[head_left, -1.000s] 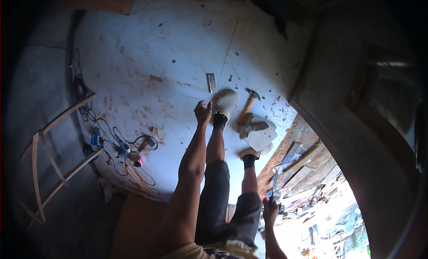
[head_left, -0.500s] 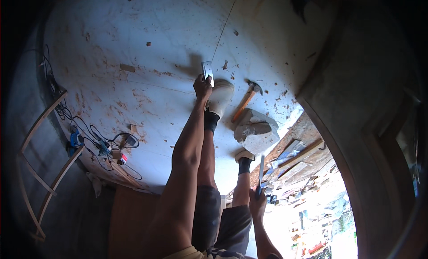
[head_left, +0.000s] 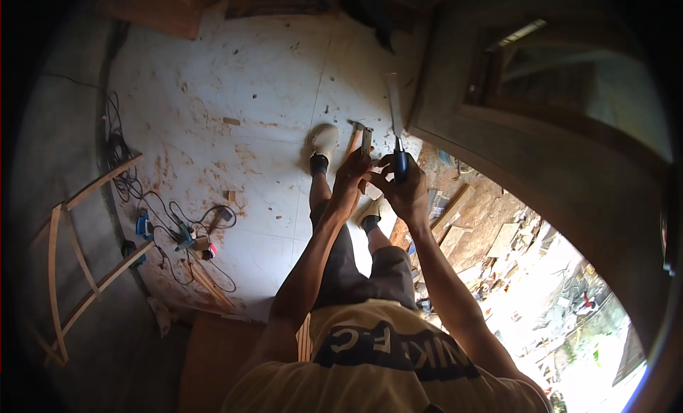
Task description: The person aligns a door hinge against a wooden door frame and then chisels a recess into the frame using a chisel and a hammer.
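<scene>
My left hand (head_left: pixel 351 172) is closed round a small metal hinge (head_left: pixel 366 140), whose upper part sticks out above the fingers. My right hand (head_left: pixel 410 192) grips the dark blue handle of a chisel (head_left: pixel 395 113), with the flat blade pointing up and away from me. Both hands are close together in front of my body, the right fingertips at or against the left hand. Behind the hands a claw hammer (head_left: pixel 353 137) with a wooden handle lies on the floor, partly covered by the left hand. The grey block seen earlier is mostly hidden behind my hands.
Wood chips litter the pale floor (head_left: pixel 277 93). At the left lie tangled cables (head_left: pixel 121 157), a blue power tool (head_left: pixel 144 225) and a wooden frame (head_left: pixel 92 299) against the wall. Scrap boards (head_left: pixel 455 210) cover the ground outside the doorway at right.
My left hand has drawn back toward me with the hinge. The right hand has risen with the chisel to meet it. My view has shifted, showing more of my shirt.
</scene>
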A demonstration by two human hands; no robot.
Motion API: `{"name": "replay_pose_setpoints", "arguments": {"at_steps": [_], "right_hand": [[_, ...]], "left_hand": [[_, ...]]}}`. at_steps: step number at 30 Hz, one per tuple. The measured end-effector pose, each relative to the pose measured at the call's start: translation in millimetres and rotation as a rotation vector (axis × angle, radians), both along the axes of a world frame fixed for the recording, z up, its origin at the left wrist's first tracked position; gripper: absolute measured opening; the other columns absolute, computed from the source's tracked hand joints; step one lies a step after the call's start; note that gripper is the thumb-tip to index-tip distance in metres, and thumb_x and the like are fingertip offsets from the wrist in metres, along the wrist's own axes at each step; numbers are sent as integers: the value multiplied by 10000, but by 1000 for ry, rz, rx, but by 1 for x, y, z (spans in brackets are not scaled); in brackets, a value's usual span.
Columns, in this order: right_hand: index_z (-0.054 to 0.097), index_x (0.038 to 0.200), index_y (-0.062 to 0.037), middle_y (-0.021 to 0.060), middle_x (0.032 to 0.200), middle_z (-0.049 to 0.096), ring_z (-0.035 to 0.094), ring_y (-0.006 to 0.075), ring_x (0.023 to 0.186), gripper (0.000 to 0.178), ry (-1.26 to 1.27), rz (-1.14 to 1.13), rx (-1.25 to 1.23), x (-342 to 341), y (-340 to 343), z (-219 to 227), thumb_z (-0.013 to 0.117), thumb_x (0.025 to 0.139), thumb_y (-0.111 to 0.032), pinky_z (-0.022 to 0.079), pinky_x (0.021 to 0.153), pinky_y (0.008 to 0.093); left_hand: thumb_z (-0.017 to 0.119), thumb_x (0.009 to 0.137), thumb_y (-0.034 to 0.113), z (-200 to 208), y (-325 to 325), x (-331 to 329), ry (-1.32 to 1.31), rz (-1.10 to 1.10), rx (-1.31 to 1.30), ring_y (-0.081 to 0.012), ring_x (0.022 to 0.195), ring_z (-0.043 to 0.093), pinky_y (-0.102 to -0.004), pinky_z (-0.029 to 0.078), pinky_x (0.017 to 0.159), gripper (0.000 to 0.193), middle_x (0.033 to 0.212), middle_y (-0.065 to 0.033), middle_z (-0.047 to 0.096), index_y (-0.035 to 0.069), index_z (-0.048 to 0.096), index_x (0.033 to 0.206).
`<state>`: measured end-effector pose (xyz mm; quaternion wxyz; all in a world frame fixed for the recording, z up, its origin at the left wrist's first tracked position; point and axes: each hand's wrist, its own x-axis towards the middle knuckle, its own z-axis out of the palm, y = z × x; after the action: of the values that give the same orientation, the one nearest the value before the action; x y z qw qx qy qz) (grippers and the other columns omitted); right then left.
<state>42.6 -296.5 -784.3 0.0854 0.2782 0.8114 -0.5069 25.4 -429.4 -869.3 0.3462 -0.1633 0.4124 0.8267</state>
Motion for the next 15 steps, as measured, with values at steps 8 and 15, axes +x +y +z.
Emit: {"name": "replay_pose_setpoints", "arguments": {"at_steps": [8, 15], "right_hand": [[646, 1014, -12, 44, 858, 675, 613, 119, 752, 434, 177, -40, -374, 63, 34, 111, 911, 727, -200, 519, 671, 283], [621, 986, -27, 40, 877, 631, 611, 119, 796, 412, 280, 12, -417, 117, 49, 161, 900, 708, -145, 527, 707, 294]], "left_hand": [[542, 1024, 369, 140, 22, 56, 32, -96, 330, -182, 1033, 630, -340, 493, 895, 445, 1203, -115, 662, 0, 579, 1269], [551, 1018, 396, 194, 39, 112, 95, -26, 258, -189, 1067, 624, -350, 469, 943, 489, 1232, -105, 645, 2, 541, 1306]]}}
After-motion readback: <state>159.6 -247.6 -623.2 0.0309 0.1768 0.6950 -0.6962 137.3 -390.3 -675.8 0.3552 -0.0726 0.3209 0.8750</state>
